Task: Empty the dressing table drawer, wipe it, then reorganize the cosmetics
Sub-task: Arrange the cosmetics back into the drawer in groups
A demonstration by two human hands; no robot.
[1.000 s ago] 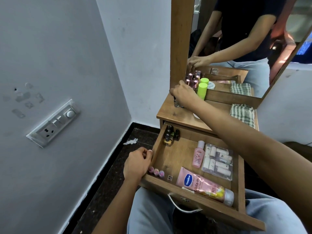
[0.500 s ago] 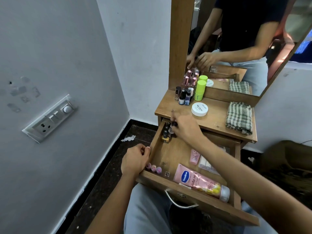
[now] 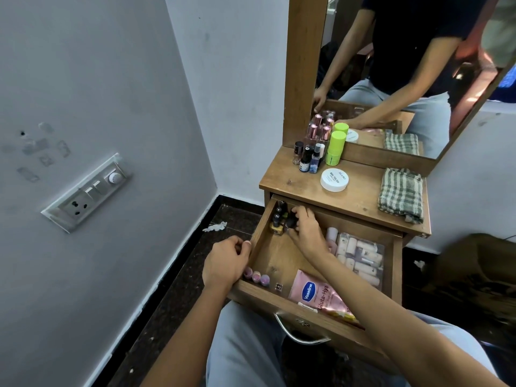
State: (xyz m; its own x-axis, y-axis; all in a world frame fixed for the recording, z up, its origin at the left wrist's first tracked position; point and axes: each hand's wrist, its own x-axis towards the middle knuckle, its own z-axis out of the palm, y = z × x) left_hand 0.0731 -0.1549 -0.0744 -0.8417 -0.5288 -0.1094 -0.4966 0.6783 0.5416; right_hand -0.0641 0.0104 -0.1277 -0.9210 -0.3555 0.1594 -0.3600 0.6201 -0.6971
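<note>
At back-left corner of open drawer, right hand fingers curl round small dark bottle beside nail polish bottles. Left hand grips drawer's left wall. Vaseline tube lies at front; cloth on bench.

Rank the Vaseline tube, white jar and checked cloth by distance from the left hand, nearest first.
From the left hand:
1. Vaseline tube, front of the drawer.
2. White jar, middle of the tabletop.
3. Checked cloth, tabletop's right end.
</note>
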